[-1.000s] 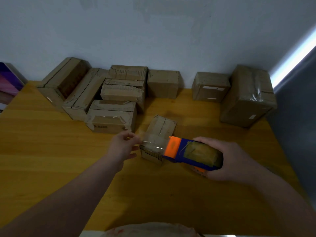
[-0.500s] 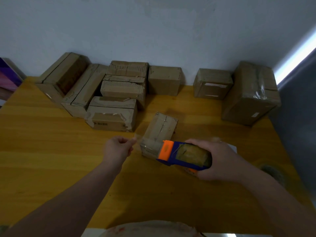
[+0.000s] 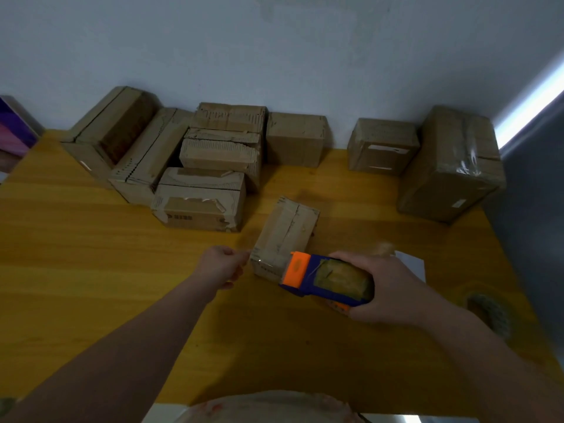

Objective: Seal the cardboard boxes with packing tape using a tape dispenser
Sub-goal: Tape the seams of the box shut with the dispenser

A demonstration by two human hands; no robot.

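Yellow wood of the bench [image 3: 91, 270] is backed by a pale wall [image 3: 274, 56], along which a row of cardboard boxes [image 3: 219, 154] is stacked, with a large box [image 3: 451, 166] at the right. Well in front of these a small box [image 3: 287, 230] lies alone. Its near end is crossed by a strip of tape [image 3: 265, 260], pinched in the left grip [image 3: 221, 265] just beside the corner and drawn from the tape dispenser [image 3: 323, 279], around which the right grip [image 3: 387, 288] is closed. A white sheet [image 3: 412, 264] is seen behind the right grip, near the bench's right edge; wide room is left at the left and front. Since a second ago the dispenser has been brought nearer the box's end
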